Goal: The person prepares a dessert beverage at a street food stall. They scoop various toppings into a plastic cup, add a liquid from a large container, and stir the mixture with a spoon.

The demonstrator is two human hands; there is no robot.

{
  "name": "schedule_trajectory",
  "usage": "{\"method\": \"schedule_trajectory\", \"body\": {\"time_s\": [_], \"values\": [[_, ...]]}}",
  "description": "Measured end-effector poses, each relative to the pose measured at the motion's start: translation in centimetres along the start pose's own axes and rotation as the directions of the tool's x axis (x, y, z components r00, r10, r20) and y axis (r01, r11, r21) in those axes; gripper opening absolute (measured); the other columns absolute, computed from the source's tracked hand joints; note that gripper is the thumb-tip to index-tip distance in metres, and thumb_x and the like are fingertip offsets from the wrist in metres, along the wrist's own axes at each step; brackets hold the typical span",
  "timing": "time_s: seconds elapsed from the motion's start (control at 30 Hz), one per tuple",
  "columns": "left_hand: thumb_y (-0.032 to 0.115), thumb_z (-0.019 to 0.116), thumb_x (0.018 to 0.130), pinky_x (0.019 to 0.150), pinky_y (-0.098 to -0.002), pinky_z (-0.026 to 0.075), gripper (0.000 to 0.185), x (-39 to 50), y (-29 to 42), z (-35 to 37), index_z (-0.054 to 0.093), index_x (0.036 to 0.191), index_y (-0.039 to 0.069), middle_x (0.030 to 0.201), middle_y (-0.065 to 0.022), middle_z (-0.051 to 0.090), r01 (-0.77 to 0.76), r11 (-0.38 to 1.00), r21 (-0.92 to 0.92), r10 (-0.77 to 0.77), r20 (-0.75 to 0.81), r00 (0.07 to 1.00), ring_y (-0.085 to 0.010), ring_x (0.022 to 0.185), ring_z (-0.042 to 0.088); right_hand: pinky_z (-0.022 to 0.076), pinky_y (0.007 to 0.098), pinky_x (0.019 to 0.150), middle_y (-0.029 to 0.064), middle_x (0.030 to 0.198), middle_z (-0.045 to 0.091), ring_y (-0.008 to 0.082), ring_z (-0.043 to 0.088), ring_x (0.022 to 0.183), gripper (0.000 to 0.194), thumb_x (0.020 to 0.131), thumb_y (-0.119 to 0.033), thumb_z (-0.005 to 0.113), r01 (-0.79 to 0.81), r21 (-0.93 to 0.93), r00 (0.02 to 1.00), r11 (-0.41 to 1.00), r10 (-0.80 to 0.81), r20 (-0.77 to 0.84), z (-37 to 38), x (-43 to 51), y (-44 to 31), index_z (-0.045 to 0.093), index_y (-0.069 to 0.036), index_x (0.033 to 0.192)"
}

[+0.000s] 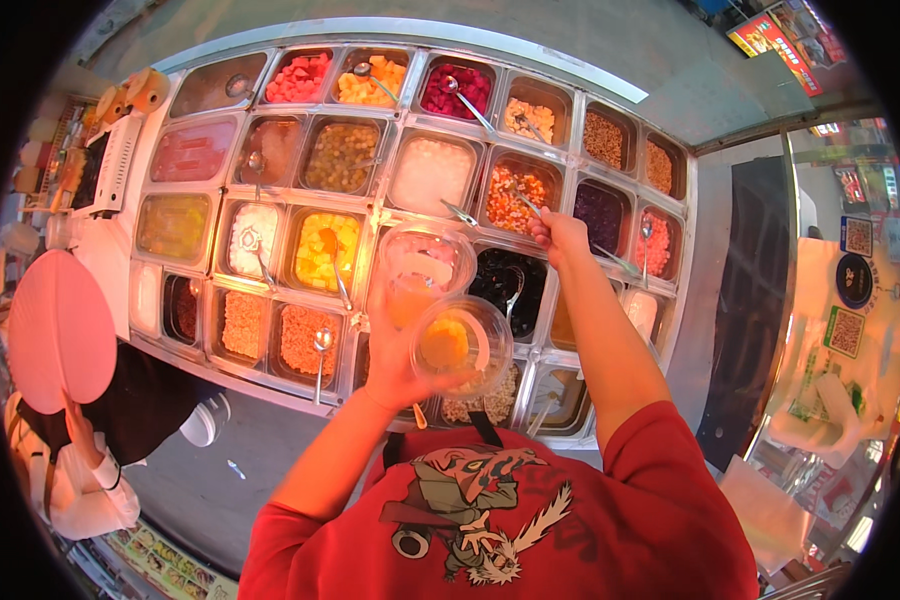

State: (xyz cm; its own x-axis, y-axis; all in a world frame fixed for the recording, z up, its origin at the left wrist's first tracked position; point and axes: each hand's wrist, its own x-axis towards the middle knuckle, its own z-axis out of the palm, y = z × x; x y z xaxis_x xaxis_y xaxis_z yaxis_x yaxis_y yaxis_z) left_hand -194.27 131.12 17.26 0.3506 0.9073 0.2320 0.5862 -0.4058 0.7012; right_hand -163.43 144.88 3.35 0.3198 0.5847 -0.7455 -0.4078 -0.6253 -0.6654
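My left hand (394,366) holds two clear plastic cups, one beyond the other. Orange-yellow contents show in the nearer cup (501,330), and something orange also shows low in the farther cup (459,259). My right hand (564,235) grips the handle of a metal spoon (526,201), whose bowl is down among small red, orange and white pieces in a steel pan (504,186). Just below that hand is a pan of black jelly (487,283) with its own spoon. A pan of white pieces in liquid (433,174) lies left of the spoon.
Rows of steel topping pans surround my hands, several with spoons projecting, including yellow cubes (322,262) and chopped nuts (306,330). A person at left holds a pink fan (61,330). A white bucket (205,420) is on the floor. Printed codes (846,330) lie at right.
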Motion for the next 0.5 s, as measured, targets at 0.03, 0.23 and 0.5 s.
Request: {"method": "schedule_trajectory", "body": {"time_s": [0.03, 0.23, 0.5], "values": [[0.052, 0.091, 0.057, 0.122, -0.0566, 0.021, 0.086, 0.7, -0.6, 0.3, 0.068, 0.13, 0.013, 0.157, -0.0332, 0.023, -0.027, 1.0, -0.007, 0.027, -0.024, 0.999, -0.05, 0.145, 0.028, 0.0473, 0.0237, 0.049, 0.01, 0.081, 0.068, 0.0131, 0.061, 0.059, 0.02, 0.103, -0.015, 0.061, -0.039, 0.042, 0.999, 0.998, 0.038, 0.036, -0.7, -0.1, 0.0, 0.066, 0.004, 0.101], [0.048, 0.094, 0.06, 0.116, -0.0567, 0.031, 0.085, 4.0, -3.2, 3.3, 0.067, 0.132, 0.011, 0.159, -0.0348, 0.025, -0.087, 0.995, -0.04, 0.083, -0.102, 0.991, -0.0513, 0.144, 0.033, 0.0436, 0.0198, 0.05, 0.0025, 0.076, 0.063, 0.0088, 0.056, 0.061, 0.024, 0.103, -0.02, 0.062, -0.063, 0.132, 0.978, 0.989, 0.035, 0.204, -4.9, -2.7, 0.0, 0.068, 0.002, 0.108], [0.044, 0.094, 0.058, 0.111, -0.0559, 0.035, 0.074, 8.7, -4.6, 6.2, 0.067, 0.119, 0.011, 0.16, -0.0331, 0.027, -0.265, 0.957, -0.118, 0.253, -0.106, 0.962, -0.051, 0.141, 0.038, 0.0418, 0.0206, 0.047, 0.0037, 0.075, 0.065, 0.0073, 0.054, 0.054, 0.022, 0.102, -0.017, 0.064, 0.309, -0.075, 0.939, 0.948, -0.291, 0.182, -6.5, -15.4, -6.7, 0.07, 0.002, 0.111]]}}
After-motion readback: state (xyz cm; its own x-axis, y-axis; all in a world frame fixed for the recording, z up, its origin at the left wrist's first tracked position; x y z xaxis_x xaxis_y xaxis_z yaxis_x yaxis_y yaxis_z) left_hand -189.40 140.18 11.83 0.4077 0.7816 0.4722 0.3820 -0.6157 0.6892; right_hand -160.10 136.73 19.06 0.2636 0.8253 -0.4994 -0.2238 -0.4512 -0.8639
